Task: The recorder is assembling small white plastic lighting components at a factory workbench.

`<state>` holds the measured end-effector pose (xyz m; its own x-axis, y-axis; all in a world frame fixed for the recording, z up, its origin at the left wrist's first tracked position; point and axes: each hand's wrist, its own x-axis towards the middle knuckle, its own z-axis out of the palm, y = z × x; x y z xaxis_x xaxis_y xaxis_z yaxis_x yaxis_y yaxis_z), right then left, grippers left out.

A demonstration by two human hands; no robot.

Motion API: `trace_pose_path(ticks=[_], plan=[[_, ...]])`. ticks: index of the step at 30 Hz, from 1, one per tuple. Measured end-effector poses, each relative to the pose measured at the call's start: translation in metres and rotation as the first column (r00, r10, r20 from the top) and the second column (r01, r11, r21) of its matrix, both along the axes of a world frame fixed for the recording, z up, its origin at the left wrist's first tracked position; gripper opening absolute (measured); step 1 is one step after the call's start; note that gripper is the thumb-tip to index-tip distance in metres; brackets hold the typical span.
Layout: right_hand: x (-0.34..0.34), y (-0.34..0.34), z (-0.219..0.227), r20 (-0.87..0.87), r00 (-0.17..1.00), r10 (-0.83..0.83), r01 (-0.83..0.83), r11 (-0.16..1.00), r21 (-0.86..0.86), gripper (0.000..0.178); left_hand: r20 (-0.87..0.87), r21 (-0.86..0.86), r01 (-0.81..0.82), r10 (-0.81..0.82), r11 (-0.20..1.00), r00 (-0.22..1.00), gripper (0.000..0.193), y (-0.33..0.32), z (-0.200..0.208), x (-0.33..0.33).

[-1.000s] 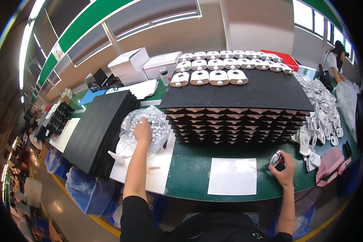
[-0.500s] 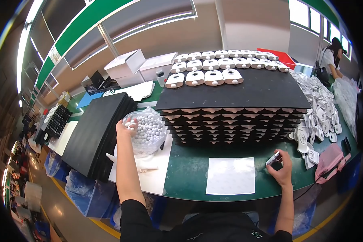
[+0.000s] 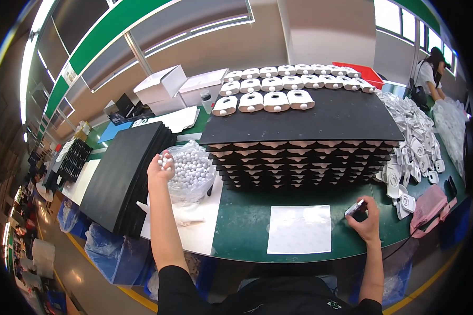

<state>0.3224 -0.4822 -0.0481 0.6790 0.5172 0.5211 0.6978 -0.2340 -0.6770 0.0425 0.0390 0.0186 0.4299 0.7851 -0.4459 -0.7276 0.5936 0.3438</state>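
Note:
My left hand [image 3: 160, 167] is raised over a clear plastic bag of small white balls [image 3: 192, 169] and holds a few of the balls in its fingers. My right hand [image 3: 363, 215] rests on the green table [image 3: 247, 220] and grips a small dark and silver tool [image 3: 355, 207], right of a white sheet [image 3: 299, 229]. Behind stands a tall stack of black foam trays [image 3: 305, 152], with rows of white moulded parts [image 3: 270, 97] on the top tray.
A stack of black sheets [image 3: 121, 176] lies at the left, and white boxes [image 3: 163, 86] stand behind it. A heap of white parts [image 3: 412, 139] and a pink cloth [image 3: 431, 205] lie at the right. Another person [image 3: 431, 73] works at the far right.
My left hand has come up out of the bag with white balls in its fingers and drawn back to the left. My right hand has stayed put with the tool.

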Motion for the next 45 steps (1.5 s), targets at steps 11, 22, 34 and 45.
trace_pose_path(ticks=[11,22,34,45], plan=[[0.005,-0.003,-0.011,-0.302,0.952,-0.047,0.020,0.996,-0.091,0.012,0.145,0.035,0.704,-0.700,0.710,0.699,0.031,-0.235,-0.039,0.063],[-0.056,0.065,-0.009,-0.551,0.767,0.327,-0.256,0.945,0.205,0.015,-0.152,0.228,0.880,-0.878,0.416,0.454,0.032,-0.256,-0.043,0.152],[-0.065,0.076,-0.021,-0.428,0.867,0.256,-0.255,0.965,0.059,0.014,-0.239,0.210,0.868,-0.837,0.450,0.492,0.038,-0.255,-0.068,0.148],[-0.071,0.077,-0.013,-0.092,0.966,0.241,-0.246,0.968,-0.042,0.015,-0.228,0.263,0.804,-0.776,0.533,0.589,0.023,-0.258,-0.071,0.150]])
